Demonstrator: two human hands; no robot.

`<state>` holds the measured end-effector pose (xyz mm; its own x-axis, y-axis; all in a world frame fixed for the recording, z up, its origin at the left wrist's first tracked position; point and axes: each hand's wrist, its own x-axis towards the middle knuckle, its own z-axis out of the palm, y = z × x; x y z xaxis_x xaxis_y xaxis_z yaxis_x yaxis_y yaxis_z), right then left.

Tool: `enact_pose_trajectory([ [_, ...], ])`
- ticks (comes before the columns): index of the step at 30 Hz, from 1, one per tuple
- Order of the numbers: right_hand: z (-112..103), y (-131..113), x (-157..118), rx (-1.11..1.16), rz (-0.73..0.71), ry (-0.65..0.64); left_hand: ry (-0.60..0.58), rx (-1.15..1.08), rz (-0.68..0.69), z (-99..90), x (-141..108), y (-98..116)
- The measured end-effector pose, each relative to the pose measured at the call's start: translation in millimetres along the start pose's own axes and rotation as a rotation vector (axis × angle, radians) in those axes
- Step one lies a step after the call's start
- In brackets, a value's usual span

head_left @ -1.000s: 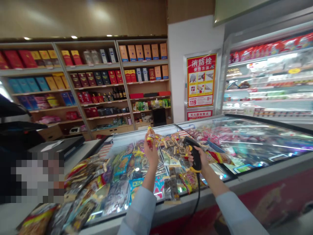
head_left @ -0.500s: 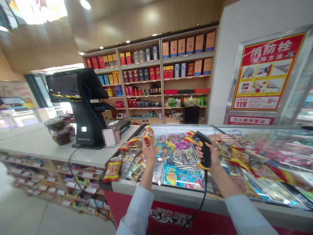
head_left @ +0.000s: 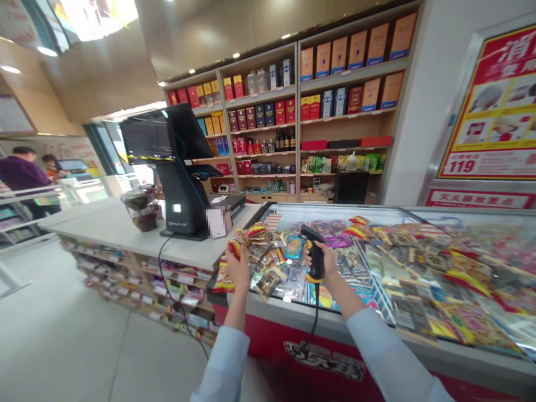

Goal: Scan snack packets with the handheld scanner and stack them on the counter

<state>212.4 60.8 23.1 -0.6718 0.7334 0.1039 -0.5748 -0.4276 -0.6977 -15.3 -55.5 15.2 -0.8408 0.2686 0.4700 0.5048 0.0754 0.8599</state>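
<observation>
Far left, a person in a purple top [head_left: 23, 176] stands well off past the glass rail, not involved. Next along, a white counter [head_left: 104, 229] carries a clear tub of snacks [head_left: 140, 212] and a black POS terminal [head_left: 180, 190], its screen angled away from the camera. A black cable [head_left: 165, 268] hangs over the counter's front edge. The left hand [head_left: 237, 273] is nearer the counter, fingers closed around a red-and-yellow snack packet [head_left: 235, 247], which is held up above the pile, its long axis hard to tell since it's bunched in the grip. The right hand [head_left: 322, 262] sits to the right of it, wrapped fully around the grip of a black handheld barcode scanner [head_left: 315, 254] with yellow trim. The scanner stands nearly upright, its head leaning up and left toward the packet. Packet and scanner are near each other but not touching, with only open air between them, nothing in the way. A coiled scanner cord [head_left: 313, 326] drops from its base past the edge of a red-fronted chest freezer [head_left: 326, 357]. Loose snack packets [head_left: 268, 259] are heaped on its glass top under both hands, with more spreading right [head_left: 452, 279]. Behind are wooden shelves [head_left: 335, 134] of boxed liquor, and a red fire-hydrant poster [head_left: 496, 106] is at far right.
</observation>
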Motion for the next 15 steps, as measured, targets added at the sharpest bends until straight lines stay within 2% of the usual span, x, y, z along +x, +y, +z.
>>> enact_pose_trajectory([
  [3, 2, 13, 7, 0.046, 0.004, 0.02, -0.004, 0.12, 0.08, 8.9, -2, -6],
  [8, -7, 33, 10, -0.023, 0.076, 0.108, -0.008, 0.243, 0.277, 19.7, -5, -9],
  [15, -9, 41, 13, -0.007, 0.115, 0.126, -0.101, 0.259, 0.341, 29.1, -6, -9],
])
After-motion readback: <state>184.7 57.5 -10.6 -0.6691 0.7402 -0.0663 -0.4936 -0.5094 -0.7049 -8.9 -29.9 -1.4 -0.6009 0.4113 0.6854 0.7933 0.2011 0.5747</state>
